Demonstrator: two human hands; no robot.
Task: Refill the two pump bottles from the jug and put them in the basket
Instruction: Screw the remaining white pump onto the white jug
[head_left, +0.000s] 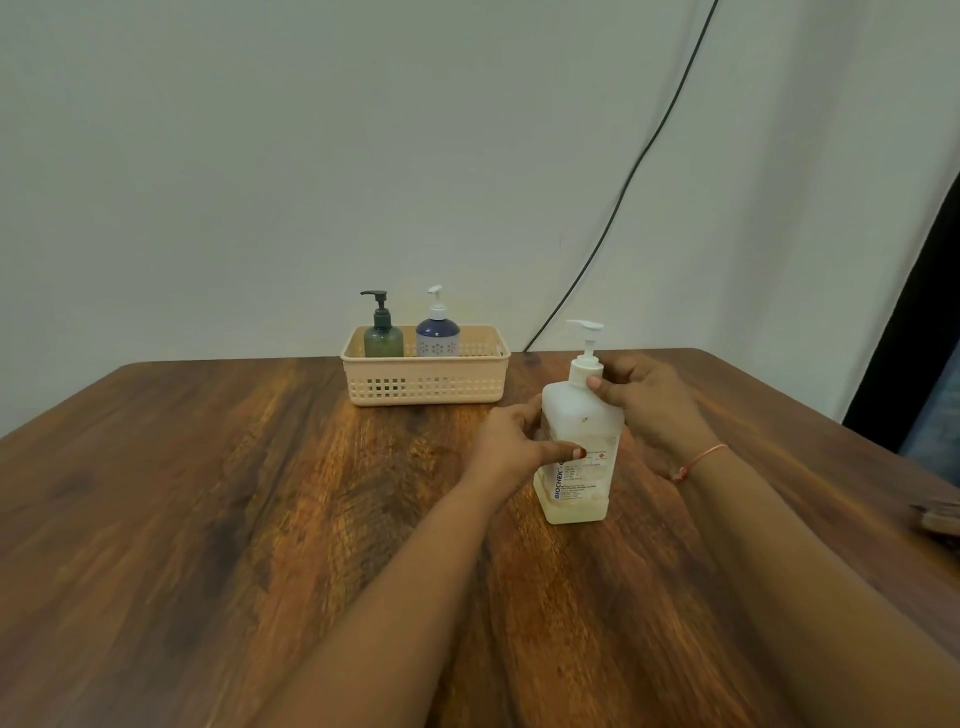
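A large translucent white jug (582, 415) with a white pump top stands upright on the wooden table (260, 519), a thin layer of pale liquid at its bottom. My left hand (511, 447) grips its body from the left. My right hand (649, 400) holds its neck collar from the right. At the table's far edge a beige slotted basket (426, 384) holds a dark green pump bottle (383, 338) and a blue-and-white pump bottle (438, 335), both upright, side by side.
A black cable (623, 192) runs down the wall and meets the table just right of the basket. A dark object (940, 517) lies at the table's right edge. A dark curtain or frame (904, 338) stands at far right.
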